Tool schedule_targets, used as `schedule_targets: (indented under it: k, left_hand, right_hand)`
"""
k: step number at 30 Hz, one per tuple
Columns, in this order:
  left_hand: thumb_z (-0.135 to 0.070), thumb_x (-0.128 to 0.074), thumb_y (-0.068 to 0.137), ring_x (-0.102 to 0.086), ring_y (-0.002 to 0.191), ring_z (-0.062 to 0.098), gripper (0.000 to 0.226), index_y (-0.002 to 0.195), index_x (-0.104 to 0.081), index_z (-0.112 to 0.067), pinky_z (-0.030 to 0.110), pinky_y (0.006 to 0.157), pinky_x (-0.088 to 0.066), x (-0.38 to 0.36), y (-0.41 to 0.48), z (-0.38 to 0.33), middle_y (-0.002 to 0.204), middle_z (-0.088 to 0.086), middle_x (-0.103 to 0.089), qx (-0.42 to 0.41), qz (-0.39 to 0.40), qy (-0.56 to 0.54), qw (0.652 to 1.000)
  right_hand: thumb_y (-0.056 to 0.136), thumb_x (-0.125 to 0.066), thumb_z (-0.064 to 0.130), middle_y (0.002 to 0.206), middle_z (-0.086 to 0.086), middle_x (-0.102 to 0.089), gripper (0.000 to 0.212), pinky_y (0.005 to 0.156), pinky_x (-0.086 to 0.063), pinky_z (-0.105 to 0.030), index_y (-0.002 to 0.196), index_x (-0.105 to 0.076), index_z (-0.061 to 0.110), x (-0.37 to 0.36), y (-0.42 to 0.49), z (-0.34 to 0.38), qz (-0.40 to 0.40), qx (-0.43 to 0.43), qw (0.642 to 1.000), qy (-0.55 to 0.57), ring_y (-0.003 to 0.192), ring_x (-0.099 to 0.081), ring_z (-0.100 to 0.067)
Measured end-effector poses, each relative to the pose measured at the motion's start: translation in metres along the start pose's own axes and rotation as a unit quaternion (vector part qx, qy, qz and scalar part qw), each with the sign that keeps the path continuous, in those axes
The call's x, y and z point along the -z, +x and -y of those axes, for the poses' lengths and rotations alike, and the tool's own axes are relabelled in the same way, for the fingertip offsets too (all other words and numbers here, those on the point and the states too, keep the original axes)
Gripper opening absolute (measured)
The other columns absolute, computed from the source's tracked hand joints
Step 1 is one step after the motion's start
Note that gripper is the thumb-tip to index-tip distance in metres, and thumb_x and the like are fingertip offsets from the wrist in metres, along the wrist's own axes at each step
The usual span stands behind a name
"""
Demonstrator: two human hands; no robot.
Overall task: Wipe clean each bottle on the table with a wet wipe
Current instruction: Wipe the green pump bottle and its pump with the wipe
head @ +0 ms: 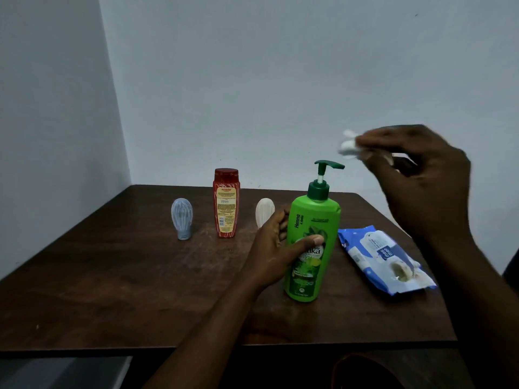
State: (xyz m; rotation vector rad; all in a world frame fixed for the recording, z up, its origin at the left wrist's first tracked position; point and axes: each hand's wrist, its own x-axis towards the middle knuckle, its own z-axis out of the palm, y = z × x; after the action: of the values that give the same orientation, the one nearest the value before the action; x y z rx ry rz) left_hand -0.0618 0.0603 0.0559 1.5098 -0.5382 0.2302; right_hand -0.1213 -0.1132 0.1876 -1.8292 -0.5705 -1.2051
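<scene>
A tall green pump bottle (311, 220) stands upright on the dark wooden table (126, 276). My left hand (276, 248) grips its body, thumb across the label. My right hand (415, 175) hovers above and right of the pump head, pinching a crumpled white wet wipe (348, 146). Farther back stand a red bottle (226, 203), a small grey-blue bottle resting on its cap (182, 217), and a small white bottle (264, 211) partly hidden behind my left hand.
A blue and white wet wipe pack (384, 259) lies to the right of the green bottle, near the table's right edge. Pale walls meet at a corner behind the table. The front edge of the table runs below my forearms.
</scene>
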Motion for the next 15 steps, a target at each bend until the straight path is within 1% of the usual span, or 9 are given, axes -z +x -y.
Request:
schedule_targets:
  k: [3,6,7,8,9,10,11,13,15]
  left_hand:
    - [-0.014,-0.081,0.082,-0.071,0.108,0.021,0.048,0.123,-0.058,-0.02,0.054,0.095,-0.055,0.0,-0.001,-0.001,0.115,0.003,-0.074,0.003,0.0,-0.006,1.0]
    - [-0.015,-0.081,0.083,-0.071,0.107,0.021,0.044,0.12,-0.058,-0.02,0.054,0.095,-0.056,0.0,0.0,-0.001,0.115,0.003,-0.074,0.001,0.004,0.0,1.0]
    - [-0.015,-0.081,0.083,-0.071,0.108,0.021,0.044,0.12,-0.058,-0.02,0.054,0.095,-0.055,0.0,0.0,-0.002,0.115,0.003,-0.074,0.001,0.004,0.0,1.0]
    - [-0.015,-0.081,0.083,-0.071,0.108,0.021,0.043,0.119,-0.058,-0.02,0.054,0.095,-0.055,0.001,0.0,-0.002,0.115,0.004,-0.074,0.001,0.005,0.0,1.0]
    - [-0.015,-0.081,0.083,-0.071,0.108,0.021,0.043,0.119,-0.058,-0.02,0.054,0.095,-0.055,0.001,0.001,-0.001,0.115,0.003,-0.074,0.001,0.005,0.002,1.0]
    - [-0.016,-0.081,0.083,-0.071,0.108,0.021,0.043,0.119,-0.058,-0.02,0.054,0.095,-0.055,0.001,0.001,-0.001,0.115,0.003,-0.074,0.001,0.006,0.004,1.0]
    - [-0.017,-0.082,0.082,-0.071,0.109,0.021,0.043,0.119,-0.058,-0.02,0.054,0.096,-0.055,0.001,0.001,0.0,0.115,0.003,-0.074,0.002,0.006,0.006,1.0]
    - [-0.017,-0.082,0.082,-0.071,0.109,0.021,0.045,0.12,-0.058,-0.019,0.054,0.096,-0.055,0.001,0.0,-0.001,0.116,0.003,-0.074,0.004,0.006,0.005,1.0]
    - [-0.016,-0.082,0.082,-0.071,0.108,0.022,0.045,0.12,-0.058,-0.018,0.054,0.095,-0.055,0.001,0.0,-0.002,0.116,0.004,-0.074,0.005,0.008,0.001,1.0]
  right_hand:
    - [0.088,-0.072,0.012,0.093,0.011,-0.074,0.02,0.08,-0.057,-0.023,0.099,-0.078,0.027,-0.004,0.016,-0.003,0.128,-0.013,0.989,-0.068,0.089,-0.068,-0.006]
    - [0.085,-0.074,0.018,0.085,0.01,-0.075,0.018,0.081,-0.056,-0.03,0.093,-0.079,0.033,-0.004,0.026,-0.002,0.183,-0.037,0.977,-0.1,0.082,-0.069,-0.007]
    - [0.084,-0.074,0.021,0.082,0.01,-0.074,0.017,0.079,-0.055,-0.029,0.092,-0.079,0.036,-0.004,0.03,0.001,0.198,-0.038,0.974,-0.103,0.08,-0.07,-0.007]
    - [0.084,-0.075,0.024,0.08,0.011,-0.074,0.016,0.077,-0.054,-0.024,0.09,-0.078,0.038,-0.006,0.035,0.004,0.218,-0.036,0.969,-0.109,0.078,-0.069,-0.005]
    - [0.084,-0.075,0.024,0.078,0.013,-0.073,0.016,0.071,-0.052,-0.016,0.089,-0.078,0.039,-0.009,0.04,0.007,0.239,-0.034,0.963,-0.119,0.076,-0.068,-0.002]
    - [0.084,-0.075,0.022,0.077,0.016,-0.072,0.017,0.066,-0.047,-0.009,0.088,-0.078,0.038,-0.012,0.046,0.008,0.26,-0.033,0.956,-0.133,0.075,-0.066,0.002]
    - [0.084,-0.074,0.02,0.077,0.017,-0.072,0.018,0.063,-0.043,-0.006,0.087,-0.079,0.037,-0.015,0.052,0.01,0.28,-0.035,0.948,-0.145,0.074,-0.064,0.005]
    - [0.083,-0.074,0.017,0.074,0.014,-0.073,0.019,0.059,-0.04,-0.004,0.087,-0.08,0.035,-0.019,0.061,0.012,0.312,-0.05,0.936,-0.155,0.073,-0.062,0.006]
    - [0.083,-0.074,0.016,0.07,0.012,-0.073,0.019,0.053,-0.038,-0.004,0.087,-0.08,0.034,-0.018,0.066,0.012,0.323,-0.067,0.932,-0.149,0.066,-0.061,0.008]
